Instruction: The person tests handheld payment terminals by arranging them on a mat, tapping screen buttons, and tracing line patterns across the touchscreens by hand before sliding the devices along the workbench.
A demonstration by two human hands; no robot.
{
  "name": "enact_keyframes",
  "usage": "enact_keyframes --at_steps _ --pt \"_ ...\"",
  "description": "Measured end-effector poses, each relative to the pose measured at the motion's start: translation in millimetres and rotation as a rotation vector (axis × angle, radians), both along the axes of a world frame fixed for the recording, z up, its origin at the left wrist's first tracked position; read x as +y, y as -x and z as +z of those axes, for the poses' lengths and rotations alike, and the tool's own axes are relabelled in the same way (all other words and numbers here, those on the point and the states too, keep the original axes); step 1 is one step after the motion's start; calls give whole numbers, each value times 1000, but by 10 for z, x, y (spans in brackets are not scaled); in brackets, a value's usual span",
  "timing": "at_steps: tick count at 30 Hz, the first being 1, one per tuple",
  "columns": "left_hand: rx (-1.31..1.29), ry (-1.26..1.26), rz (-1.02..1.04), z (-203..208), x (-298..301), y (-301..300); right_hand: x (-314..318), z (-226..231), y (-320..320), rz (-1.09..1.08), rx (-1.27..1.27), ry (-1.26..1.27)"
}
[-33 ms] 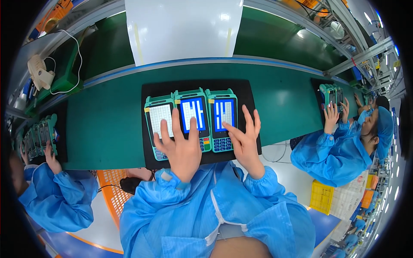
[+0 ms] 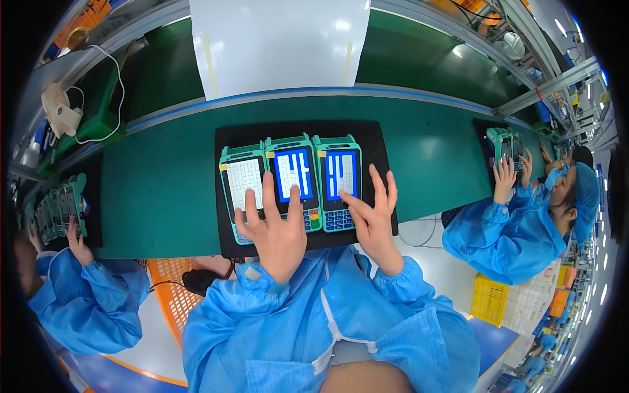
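Three green-cased card payment terminals lie side by side, screens up. The left terminal [image 2: 244, 171] shows a white grid. On the middle terminal [image 2: 283, 171] and right terminal [image 2: 348, 171], the grids have blue borders and blue bars. My left hand [image 2: 279, 241] is spread over the left and middle terminals, one fingertip at the middle screen's lower part. My right hand [image 2: 377, 226] has a finger extended to the lower part of the right screen, its other fingers raised apart. Whether the fingertips press the glass I cannot tell. My left hand hides part of the left keypad.
Beneath the terminals is a black mat [image 2: 386, 216] on the green bench [image 2: 432, 150]. A white sheet [image 2: 282, 49] stands behind. Co-workers in blue coats handle similar terminals at left [image 2: 69, 203] and right [image 2: 503, 141]. A yellow crate [image 2: 489, 299] is on the floor.
My left hand's fingers have shifted slightly down toward me over the left and middle screens. My right fingertip has dropped slightly on the right screen. The terminals have stayed in place.
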State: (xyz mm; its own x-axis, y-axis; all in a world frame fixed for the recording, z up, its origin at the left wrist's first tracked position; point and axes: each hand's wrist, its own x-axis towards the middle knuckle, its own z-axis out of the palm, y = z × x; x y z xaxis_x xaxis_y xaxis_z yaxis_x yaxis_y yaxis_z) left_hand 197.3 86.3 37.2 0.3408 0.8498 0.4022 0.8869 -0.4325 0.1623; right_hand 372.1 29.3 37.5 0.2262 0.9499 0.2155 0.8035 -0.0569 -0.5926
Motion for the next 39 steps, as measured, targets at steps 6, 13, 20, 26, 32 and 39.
enact_keyframes --at_steps 6,13,20,26,32,39 --pt "-53 -55 -67 -27 -72 69 31 10 -15 -10 -35 -36" --pt "-81 -119 44 70 381 -141 435 49 -109 -93 -57 -156" --pt "-59 26 -2 94 221 16 131 32 -134 -19 -41 -54" --pt "-31 40 -38 -7 -88 164 -100 -13 -79 2 -7 33" --pt "-71 17 -47 24 95 102 82 -64 -164 -98 -11 -88" --pt "-186 47 -135 43 161 -172 241 -17 153 -17 -73 -100"
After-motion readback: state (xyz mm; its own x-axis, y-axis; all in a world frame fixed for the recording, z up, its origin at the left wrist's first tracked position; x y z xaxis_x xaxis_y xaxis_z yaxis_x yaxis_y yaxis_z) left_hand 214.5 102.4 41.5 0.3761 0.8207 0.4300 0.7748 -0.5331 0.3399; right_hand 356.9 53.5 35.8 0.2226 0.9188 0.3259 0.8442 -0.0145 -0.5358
